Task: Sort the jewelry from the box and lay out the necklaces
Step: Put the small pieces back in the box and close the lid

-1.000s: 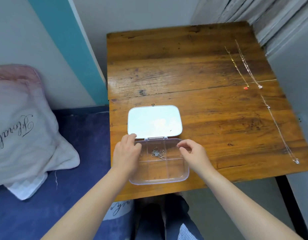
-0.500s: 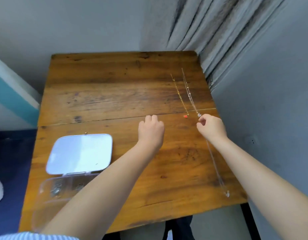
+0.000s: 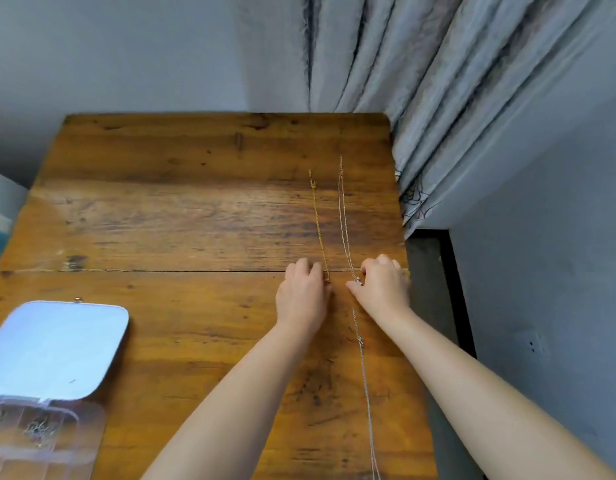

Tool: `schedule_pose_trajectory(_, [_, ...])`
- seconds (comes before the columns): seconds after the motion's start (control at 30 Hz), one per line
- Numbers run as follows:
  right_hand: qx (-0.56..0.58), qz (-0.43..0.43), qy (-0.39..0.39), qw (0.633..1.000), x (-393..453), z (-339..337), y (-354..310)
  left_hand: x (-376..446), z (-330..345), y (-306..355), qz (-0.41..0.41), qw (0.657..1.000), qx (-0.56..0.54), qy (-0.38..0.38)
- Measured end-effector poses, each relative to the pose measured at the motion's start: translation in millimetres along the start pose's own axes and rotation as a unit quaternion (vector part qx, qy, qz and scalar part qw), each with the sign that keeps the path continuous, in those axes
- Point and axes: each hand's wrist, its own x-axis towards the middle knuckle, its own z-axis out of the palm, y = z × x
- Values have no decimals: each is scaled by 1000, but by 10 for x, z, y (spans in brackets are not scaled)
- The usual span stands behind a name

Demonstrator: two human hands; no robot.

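The left hand pinches the near end of the thin gold chain necklace; the right hand pinches the pendant of the silver chain necklace just beside. Both chains lie straight on the brown wooden table, beyond the hands.

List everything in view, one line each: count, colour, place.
gold necklace: 1, gold, laid straight, far right of table
silver necklace: 1, silver, beside the gold one, pendant at near end
long silver chain: 1, silver, near right edge
jewelry box: 1, clear, open, near left corner, jewelry inside
box lid: 1, white, lying flat
table: 1, brown wood
curtain: 1, grey, far right
wall: grey, behind
left hand: 1, at gold necklace's near end
right hand: 1, at silver pendant
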Motion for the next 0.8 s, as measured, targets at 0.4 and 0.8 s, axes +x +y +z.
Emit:
schedule_pose_trajectory(0.4, [-10, -79, -16, 997, -108, 59, 97, 132, -36, 61, 10, 997, 59, -56])
schedule_pose_trajectory(0.8, [674, -22, -124, 728, -323, -518, -172, -332, -601, -301, -140, 777, -612, 51])
